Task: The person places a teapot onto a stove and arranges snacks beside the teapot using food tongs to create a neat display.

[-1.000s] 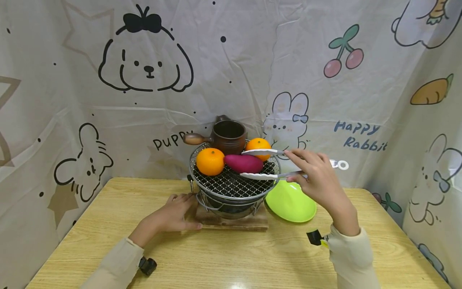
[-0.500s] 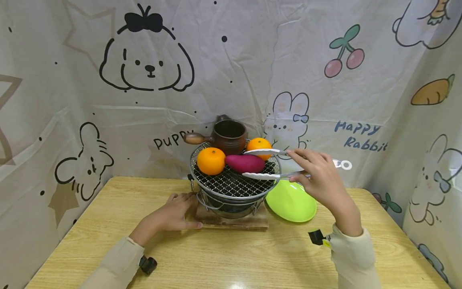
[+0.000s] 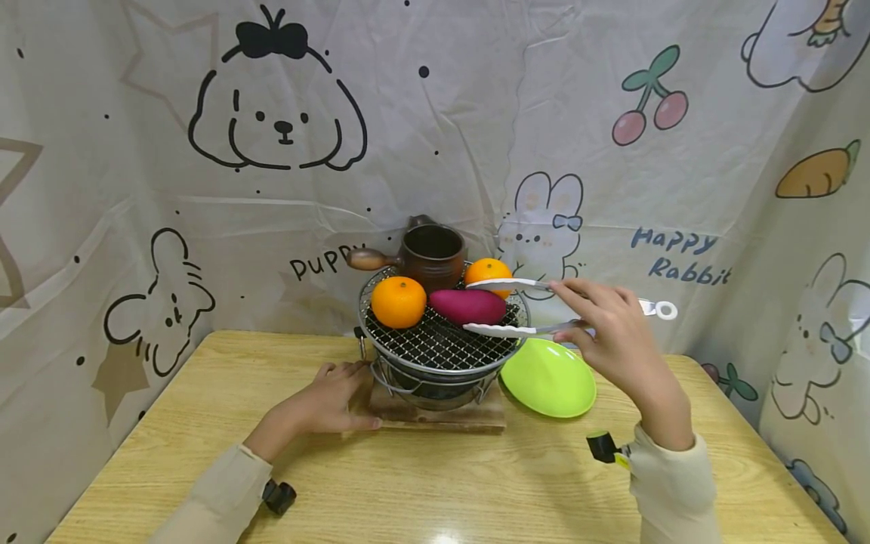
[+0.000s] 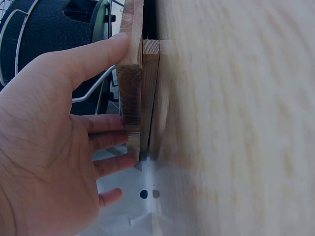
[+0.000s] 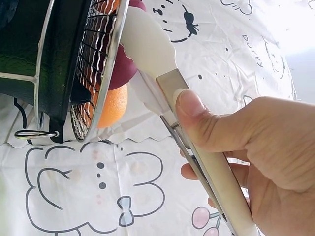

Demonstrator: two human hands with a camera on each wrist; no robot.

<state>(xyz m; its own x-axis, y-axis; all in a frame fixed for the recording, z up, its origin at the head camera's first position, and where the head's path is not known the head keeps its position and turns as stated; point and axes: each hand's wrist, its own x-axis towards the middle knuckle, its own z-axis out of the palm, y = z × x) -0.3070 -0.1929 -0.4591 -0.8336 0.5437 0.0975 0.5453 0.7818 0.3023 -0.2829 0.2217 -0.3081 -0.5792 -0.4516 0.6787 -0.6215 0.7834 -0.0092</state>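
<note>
My right hand (image 3: pixel 612 325) holds a pair of white-tipped tongs (image 5: pixel 206 172), thumb on one arm and fingers on the other. The tong tips straddle a purple sweet potato (image 3: pixel 469 307) lying on the round wire grill rack (image 3: pixel 435 347). Its near side looks close to the lower tip; contact cannot be made out for certain. Down at the left, my left hand (image 3: pixel 326 400) grips the end of the wooden board (image 4: pixel 130 93) under the small black stove (image 4: pixel 59 39), thumb at the front edge and fingertips at the end.
One orange (image 3: pixel 399 302) sits left of the sweet potato, another orange (image 3: pixel 489 273) behind it, partly covered by the tongs. A brown clay pot (image 3: pixel 433 257) with a side handle stands at the rack's back. A green plate (image 3: pixel 550 381) lies on the table (image 3: pixel 442 483) right of the stove.
The tongs and my right hand have shifted slightly to the right. The sweet potato has slid right with them, away from the left orange. My left hand has stayed at the board.
</note>
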